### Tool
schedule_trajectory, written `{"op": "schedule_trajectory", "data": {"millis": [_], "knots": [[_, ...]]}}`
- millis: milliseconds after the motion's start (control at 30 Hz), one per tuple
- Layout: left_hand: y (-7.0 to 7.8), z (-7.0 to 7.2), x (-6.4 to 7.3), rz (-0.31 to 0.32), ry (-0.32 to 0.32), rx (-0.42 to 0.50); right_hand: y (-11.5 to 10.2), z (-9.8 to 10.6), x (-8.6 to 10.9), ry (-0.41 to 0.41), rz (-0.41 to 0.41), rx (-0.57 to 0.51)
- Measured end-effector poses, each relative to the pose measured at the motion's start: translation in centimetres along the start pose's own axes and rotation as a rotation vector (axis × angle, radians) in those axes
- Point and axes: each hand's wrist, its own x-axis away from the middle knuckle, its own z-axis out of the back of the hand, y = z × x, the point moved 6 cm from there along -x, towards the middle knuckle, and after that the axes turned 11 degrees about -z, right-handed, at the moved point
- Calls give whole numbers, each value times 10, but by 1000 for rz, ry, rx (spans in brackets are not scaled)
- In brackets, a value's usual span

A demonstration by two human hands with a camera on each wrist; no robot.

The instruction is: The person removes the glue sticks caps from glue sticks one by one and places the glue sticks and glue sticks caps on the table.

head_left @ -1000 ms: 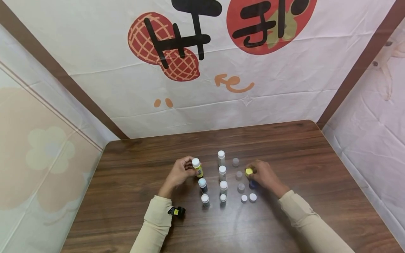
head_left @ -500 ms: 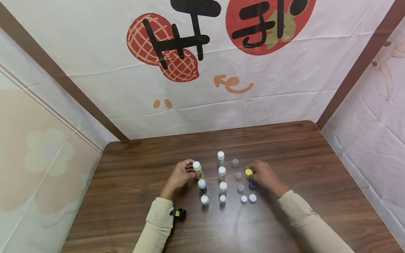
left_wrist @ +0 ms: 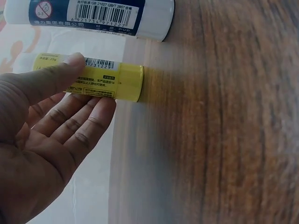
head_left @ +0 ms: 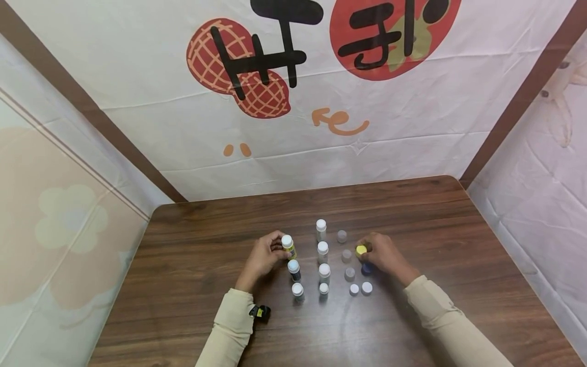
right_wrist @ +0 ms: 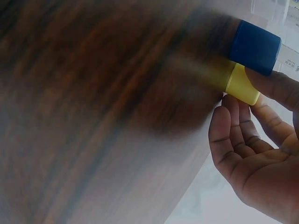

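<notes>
My left hand (head_left: 266,256) pinches a yellow glue stick (left_wrist: 100,81) between thumb and fingers. The stick is upright with its white top exposed, its base on or just above the table. Beside it stands a dark blue glue stick (head_left: 295,270), seen larger in the left wrist view. Over on the right, my right hand (head_left: 385,255) pinches a yellow cap (right_wrist: 243,85) between thumb and fingers. A blue cap (right_wrist: 256,46) lies close beside that one, near the thumb. Part of the yellow cap is hidden by the fingers.
A column of several white-topped sticks (head_left: 323,251) stands between the hands, with a shorter one (head_left: 297,290) at the near left. Clear caps (head_left: 346,255) and white caps (head_left: 367,288) lie right of them. The brown table (head_left: 192,285) meets a printed cloth wall (head_left: 293,168).
My left hand has lowered the yellow glue stick slightly and brought it nearer the blue one. The right hand stays in place on the yellow cap.
</notes>
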Motion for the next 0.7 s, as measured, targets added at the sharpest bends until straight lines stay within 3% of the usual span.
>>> {"op": "schedule_trajectory", "data": {"millis": [467,700], "knots": [[4,3,0,-19,-4,-28,-1,-1,-2,2,5,22],[2,2,1,-1,-3,2,-2,0,-2,-7,-12,23]]}}
